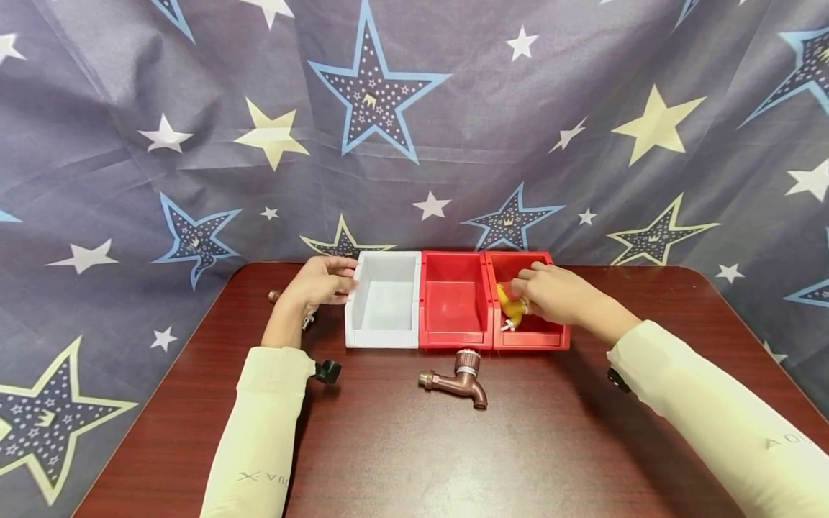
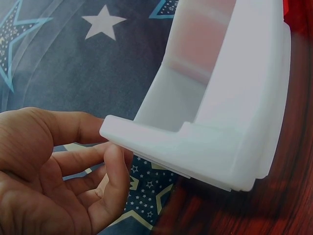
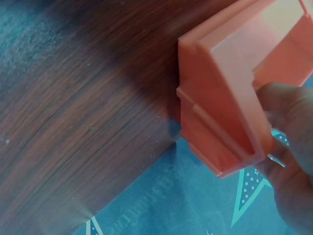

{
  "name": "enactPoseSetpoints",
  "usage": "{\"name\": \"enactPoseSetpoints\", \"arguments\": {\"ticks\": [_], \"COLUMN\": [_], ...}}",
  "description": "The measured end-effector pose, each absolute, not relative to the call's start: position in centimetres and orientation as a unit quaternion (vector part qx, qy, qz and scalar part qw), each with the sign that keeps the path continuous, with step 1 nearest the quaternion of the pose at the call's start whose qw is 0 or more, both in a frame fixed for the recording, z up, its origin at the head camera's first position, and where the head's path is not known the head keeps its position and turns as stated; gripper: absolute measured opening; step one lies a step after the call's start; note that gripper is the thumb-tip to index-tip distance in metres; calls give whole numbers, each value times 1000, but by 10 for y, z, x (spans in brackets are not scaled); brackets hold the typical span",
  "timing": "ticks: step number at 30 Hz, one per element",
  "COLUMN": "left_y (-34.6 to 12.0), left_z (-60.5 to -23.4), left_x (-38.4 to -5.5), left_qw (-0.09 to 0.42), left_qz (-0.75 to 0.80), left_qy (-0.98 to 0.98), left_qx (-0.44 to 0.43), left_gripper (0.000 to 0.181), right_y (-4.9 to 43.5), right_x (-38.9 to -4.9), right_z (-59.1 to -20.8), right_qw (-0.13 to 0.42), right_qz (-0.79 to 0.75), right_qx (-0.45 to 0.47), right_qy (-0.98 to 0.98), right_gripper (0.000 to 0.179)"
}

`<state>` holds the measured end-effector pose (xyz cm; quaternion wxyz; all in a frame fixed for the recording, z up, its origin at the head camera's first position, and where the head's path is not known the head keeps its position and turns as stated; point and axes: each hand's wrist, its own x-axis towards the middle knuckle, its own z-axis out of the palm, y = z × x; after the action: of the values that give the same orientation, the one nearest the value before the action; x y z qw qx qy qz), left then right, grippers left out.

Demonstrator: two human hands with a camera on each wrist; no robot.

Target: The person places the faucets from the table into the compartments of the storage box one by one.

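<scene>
My left hand [image 1: 320, 282] is at the outer wall of the white bin [image 1: 382, 338], the leftmost of three joined bins; in the left wrist view its thumb and fingers grip the rim end. My right hand [image 1: 547, 291] reaches into the right red bin [image 1: 531, 339] and holds a yellow tap [image 1: 513, 308] with a white spout end. Its fingers partly cover the tap. In the right wrist view the fingers [image 3: 288, 105] pass over the bin's side wall, which hides the tap.
Between the white and right bins stands another red bin [image 1: 456, 337]. A bronze-coloured tap [image 1: 460, 385] lies on the brown table [image 1: 401, 453] in front of it. Small metal parts [image 1: 307, 321] show beside my left wrist. A star-patterned cloth [image 1: 414, 180] hangs behind the bins.
</scene>
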<state>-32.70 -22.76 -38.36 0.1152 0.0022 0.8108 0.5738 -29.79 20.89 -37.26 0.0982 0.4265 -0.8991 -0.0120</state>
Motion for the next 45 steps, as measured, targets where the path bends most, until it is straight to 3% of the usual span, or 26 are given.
{"name": "enactPoseSetpoints", "arguments": {"ticks": [24,45], "left_y": [-225,-228], "left_z": [-382,-379], "left_x": [-327,-324], "left_qw": [124,124], "left_qz": [577,573], "left_qy": [807,810], "left_qx": [11,4], "left_gripper": [55,54], "right_y": [230,209], "right_x": [-281,-257], "right_z": [-365,-359], "right_qw": [141,184], "right_qz": [47,42], "right_qx": [394,455], "right_qy": [-907,-870], "right_gripper": [28,37]}}
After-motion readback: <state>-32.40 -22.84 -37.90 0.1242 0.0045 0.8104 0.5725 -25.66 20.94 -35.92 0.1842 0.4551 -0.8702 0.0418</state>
